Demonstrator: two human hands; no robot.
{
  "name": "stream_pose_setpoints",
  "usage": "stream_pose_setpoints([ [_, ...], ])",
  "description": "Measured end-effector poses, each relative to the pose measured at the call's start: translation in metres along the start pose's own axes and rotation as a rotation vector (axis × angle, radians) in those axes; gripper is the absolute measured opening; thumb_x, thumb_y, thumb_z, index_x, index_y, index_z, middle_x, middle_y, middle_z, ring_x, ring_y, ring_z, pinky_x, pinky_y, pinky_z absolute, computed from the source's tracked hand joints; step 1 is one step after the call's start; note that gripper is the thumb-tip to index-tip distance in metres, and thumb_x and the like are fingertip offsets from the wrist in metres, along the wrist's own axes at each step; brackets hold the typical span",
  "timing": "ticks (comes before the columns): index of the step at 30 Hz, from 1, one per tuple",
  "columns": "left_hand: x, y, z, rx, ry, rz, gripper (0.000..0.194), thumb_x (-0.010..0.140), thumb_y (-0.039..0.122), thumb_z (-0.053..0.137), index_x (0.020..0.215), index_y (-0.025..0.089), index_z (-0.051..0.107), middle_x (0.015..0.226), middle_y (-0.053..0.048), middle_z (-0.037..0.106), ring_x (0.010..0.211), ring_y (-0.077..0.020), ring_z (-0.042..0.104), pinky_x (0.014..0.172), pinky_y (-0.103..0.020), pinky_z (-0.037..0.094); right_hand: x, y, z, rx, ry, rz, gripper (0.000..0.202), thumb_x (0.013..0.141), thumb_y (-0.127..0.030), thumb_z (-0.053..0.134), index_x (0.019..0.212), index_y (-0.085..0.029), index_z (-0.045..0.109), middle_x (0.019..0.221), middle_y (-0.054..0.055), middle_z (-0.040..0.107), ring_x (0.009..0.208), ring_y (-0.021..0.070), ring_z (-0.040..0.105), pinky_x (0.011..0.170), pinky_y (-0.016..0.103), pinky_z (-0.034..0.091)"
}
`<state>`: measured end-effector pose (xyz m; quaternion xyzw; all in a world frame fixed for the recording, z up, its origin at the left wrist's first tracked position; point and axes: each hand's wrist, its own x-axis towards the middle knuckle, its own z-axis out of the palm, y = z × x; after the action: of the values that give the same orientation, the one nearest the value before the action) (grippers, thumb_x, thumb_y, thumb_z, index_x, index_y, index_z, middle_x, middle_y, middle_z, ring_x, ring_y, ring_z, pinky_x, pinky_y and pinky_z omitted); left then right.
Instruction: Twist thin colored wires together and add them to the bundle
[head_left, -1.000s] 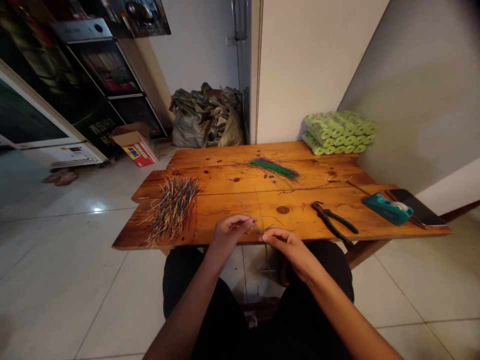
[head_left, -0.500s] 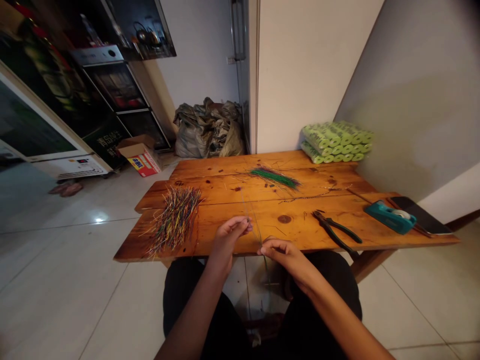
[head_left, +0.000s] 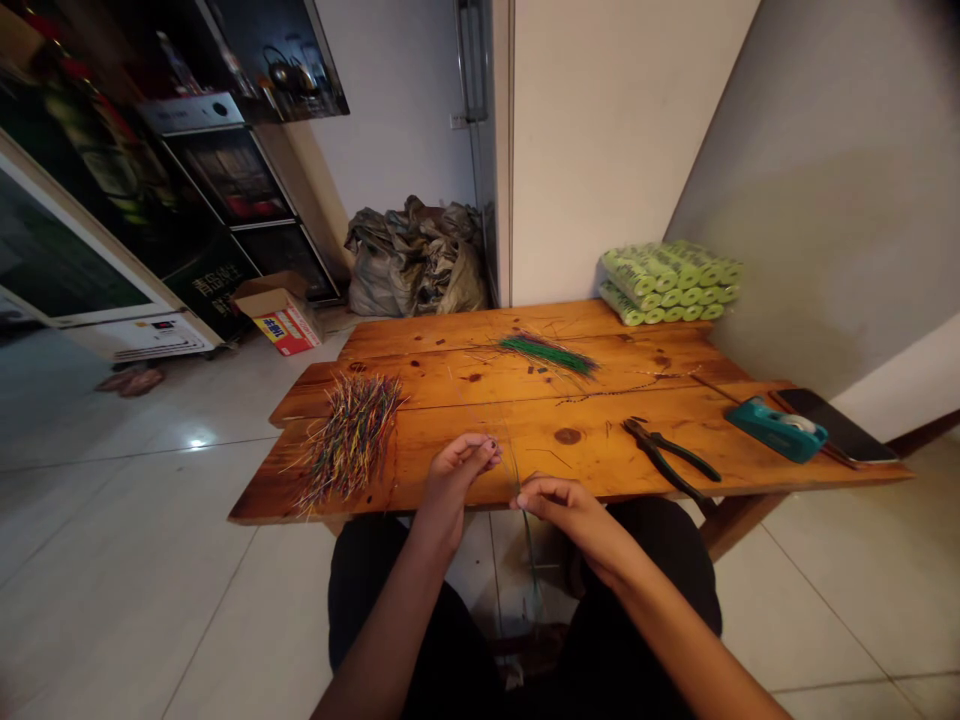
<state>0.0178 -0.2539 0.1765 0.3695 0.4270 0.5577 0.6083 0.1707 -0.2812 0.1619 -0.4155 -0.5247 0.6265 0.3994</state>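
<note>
Above the table's front edge, my left hand (head_left: 459, 478) is closed, thumb against fingertips, on what looks like a thin wire, too fine to make out fully. Lower and to the right, my right hand (head_left: 561, 502) pinches thin green wires (head_left: 529, 545), which hang down between my knees and also reach up past the fingers. A bundle of green wires (head_left: 551, 354) lies across the back of the wooden table (head_left: 450, 420). On the left is a heap of short multicoloured wires (head_left: 352, 435). Cutting pliers (head_left: 670, 460) with dark handles lie spread to the right of my right hand.
A teal tape dispenser (head_left: 778, 430) and a dark phone (head_left: 840, 425) lie at the table's right end. Packs of green-wrapped rolls (head_left: 667, 285) stand at the back right. A twisted strand (head_left: 622, 388) crosses the boards. Beyond are crumpled bags (head_left: 416, 260) and an open carton (head_left: 279, 315).
Both hands stay almost in place, pinched as before. The green wires under my right hand hang slightly differently, and the view has shifted a little.
</note>
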Motion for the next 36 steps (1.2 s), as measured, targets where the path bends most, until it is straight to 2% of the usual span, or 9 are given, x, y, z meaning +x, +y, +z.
stream_pose_setpoints([
  [8, -0.003, -0.003, -0.001, 0.038, 0.013, -0.036, 0.013, 0.060, 0.025, 0.070, 0.069, 0.016, 0.064, 0.068, 0.002, 0.062, 0.064, -0.0079, 0.055, 0.067, -0.019, 0.043, -0.001, -0.002, -0.001, 0.069, 0.017, 0.033, 0.016, 0.072, -0.036, 0.063, 0.071, -0.021, 0.067, 0.079, 0.001, 0.064, 0.084, 0.0163, 0.056, 0.086, 0.030, 0.037],
  [13, -0.004, -0.008, 0.000, 0.113, -0.039, -0.015, 0.010, 0.062, 0.024, 0.068, 0.066, 0.016, 0.063, 0.065, 0.002, 0.062, 0.065, -0.0096, 0.056, 0.069, -0.021, 0.043, -0.001, -0.004, -0.001, 0.076, 0.040, 0.041, 0.017, 0.069, -0.037, 0.064, 0.070, -0.020, 0.067, 0.076, 0.001, 0.063, 0.081, 0.0161, 0.055, 0.084, 0.031, 0.037],
  [16, -0.006, -0.012, -0.002, 0.189, -0.105, -0.005, 0.009, 0.065, 0.025, 0.067, 0.066, 0.017, 0.063, 0.067, 0.001, 0.064, 0.069, -0.0106, 0.057, 0.071, -0.022, 0.042, 0.000, -0.001, -0.003, 0.068, 0.028, 0.033, 0.016, 0.071, -0.035, 0.064, 0.071, -0.020, 0.067, 0.075, 0.001, 0.062, 0.081, 0.0155, 0.054, 0.083, 0.030, 0.036],
  [20, -0.013, -0.017, -0.008, 0.225, -0.293, -0.090, 0.013, 0.068, 0.024, 0.065, 0.079, 0.019, 0.066, 0.084, -0.001, 0.066, 0.081, -0.0133, 0.058, 0.076, -0.024, 0.042, -0.003, 0.003, -0.006, 0.070, -0.047, 0.020, 0.014, 0.072, -0.033, 0.063, 0.066, -0.020, 0.066, 0.073, -0.001, 0.059, 0.078, 0.0137, 0.053, 0.080, 0.028, 0.036],
  [22, -0.017, -0.021, -0.012, 0.251, -0.363, -0.101, 0.009, 0.068, 0.023, 0.065, 0.075, 0.018, 0.067, 0.083, -0.003, 0.067, 0.081, -0.0142, 0.058, 0.077, -0.025, 0.042, -0.006, 0.005, -0.006, 0.062, -0.089, 0.042, 0.014, 0.071, -0.033, 0.064, 0.064, -0.020, 0.065, 0.071, -0.002, 0.058, 0.074, 0.0130, 0.052, 0.076, 0.027, 0.037],
  [24, -0.019, -0.026, -0.015, 0.294, -0.340, -0.087, 0.008, 0.067, 0.024, 0.066, 0.065, 0.016, 0.066, 0.073, -0.002, 0.067, 0.074, -0.0142, 0.059, 0.074, -0.025, 0.042, -0.008, 0.008, -0.004, 0.068, -0.120, 0.091, 0.015, 0.072, -0.034, 0.063, 0.067, -0.020, 0.065, 0.070, -0.002, 0.058, 0.071, 0.0124, 0.052, 0.073, 0.026, 0.038],
  [29, -0.019, -0.039, -0.022, 0.337, -0.095, -0.028, 0.016, 0.064, 0.030, 0.067, 0.060, 0.016, 0.062, 0.066, -0.001, 0.066, 0.068, -0.0144, 0.059, 0.068, -0.025, 0.043, -0.012, 0.023, 0.002, 0.129, -0.151, 0.130, 0.025, 0.077, -0.040, 0.056, 0.073, -0.016, 0.063, 0.061, 0.000, 0.058, 0.064, 0.0123, 0.053, 0.072, 0.028, 0.039],
  [33, -0.022, -0.043, -0.027, 0.313, -0.147, -0.061, 0.014, 0.063, 0.029, 0.068, 0.065, 0.015, 0.064, 0.070, -0.001, 0.067, 0.071, -0.0147, 0.059, 0.071, -0.026, 0.044, -0.014, 0.033, 0.004, 0.185, -0.209, 0.134, 0.026, 0.080, -0.038, 0.053, 0.074, -0.015, 0.062, 0.053, -0.003, 0.052, 0.057, 0.0107, 0.050, 0.068, 0.027, 0.040],
  [36, -0.022, -0.045, -0.033, 0.325, -0.144, -0.035, 0.012, 0.064, 0.028, 0.067, 0.064, 0.016, 0.064, 0.070, -0.002, 0.067, 0.070, -0.0146, 0.060, 0.071, -0.026, 0.045, -0.009, 0.042, -0.005, 0.005, -0.206, 0.064, 0.030, 0.084, -0.039, 0.046, 0.081, -0.016, 0.063, 0.067, 0.002, 0.060, 0.070, 0.0145, 0.057, 0.075, 0.030, 0.042],
])
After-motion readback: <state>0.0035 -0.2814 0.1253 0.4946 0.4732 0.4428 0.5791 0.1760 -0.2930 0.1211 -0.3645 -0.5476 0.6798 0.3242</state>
